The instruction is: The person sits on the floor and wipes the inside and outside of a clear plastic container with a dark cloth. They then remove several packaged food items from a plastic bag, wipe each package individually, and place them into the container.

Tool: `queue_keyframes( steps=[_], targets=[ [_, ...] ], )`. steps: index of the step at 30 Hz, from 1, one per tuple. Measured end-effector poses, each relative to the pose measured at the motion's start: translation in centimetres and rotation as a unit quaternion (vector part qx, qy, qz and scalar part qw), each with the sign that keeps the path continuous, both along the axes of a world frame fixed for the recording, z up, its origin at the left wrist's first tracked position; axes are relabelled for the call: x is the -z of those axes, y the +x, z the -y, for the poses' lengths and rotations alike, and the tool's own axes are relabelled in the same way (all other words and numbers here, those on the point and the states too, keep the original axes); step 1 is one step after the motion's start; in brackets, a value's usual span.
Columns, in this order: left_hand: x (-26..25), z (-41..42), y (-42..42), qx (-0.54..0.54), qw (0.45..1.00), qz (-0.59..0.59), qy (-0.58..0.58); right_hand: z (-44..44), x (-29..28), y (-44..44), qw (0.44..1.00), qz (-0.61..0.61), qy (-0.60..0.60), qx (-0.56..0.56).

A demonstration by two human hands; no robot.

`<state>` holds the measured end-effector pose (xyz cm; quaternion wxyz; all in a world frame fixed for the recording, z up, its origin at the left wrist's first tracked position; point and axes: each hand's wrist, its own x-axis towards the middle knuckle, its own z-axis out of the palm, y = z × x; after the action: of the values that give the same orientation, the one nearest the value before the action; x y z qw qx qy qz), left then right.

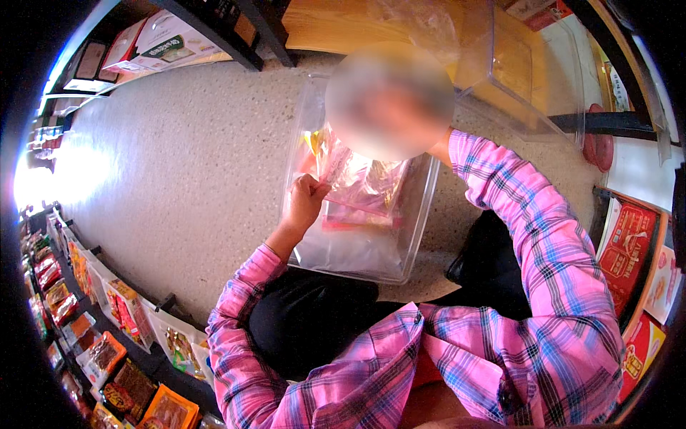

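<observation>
My left hand point(307, 201) pinches the edge of a clear plastic bag point(370, 174) between thumb and fingers. The bag has pinkish-red strips and lies creased and shiny over a clear plastic bin point(423, 230). Something yellow point(315, 140) shows through the film near its upper left. More clear, red-edged plastic packaging point(359, 222) lies inside the bin below the bag. My right hand point(410, 126) reaches over the bin's far end. A blurred patch covers its fingers and whatever they touch.
A second clear plastic container point(493, 80) stands beyond the bin, by a wooden surface point(321, 27). Racks of packaged food point(102, 359) line the lower left. Red printed cartons point(627, 257) stand at the right. Under the bin is a speckled floor point(177, 161).
</observation>
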<state>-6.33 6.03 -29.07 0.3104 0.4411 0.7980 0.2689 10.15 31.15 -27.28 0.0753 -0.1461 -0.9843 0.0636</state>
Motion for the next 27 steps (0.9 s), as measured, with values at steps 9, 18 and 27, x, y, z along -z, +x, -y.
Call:
queue_keyframes(
  steps=[9, 18, 27],
  targets=[
    [-2.7, 3.2, -0.4, 0.126, 0.972, 0.080, -0.182, 7.3, -8.4, -0.9, 0.979, -0.063, -0.154, 0.117],
    [0.4, 6.8, 0.1, 0.233, 0.946, 0.073, -0.215, 8.9, 3.0, 3.4, 0.996, -0.071, 0.021, -0.040],
    [-0.4, 7.0, -0.1, 0.125, 0.974, 0.068, -0.176, -1.8, -3.3, 4.2, 0.981, -0.067, -0.160, 0.081]
  ],
)
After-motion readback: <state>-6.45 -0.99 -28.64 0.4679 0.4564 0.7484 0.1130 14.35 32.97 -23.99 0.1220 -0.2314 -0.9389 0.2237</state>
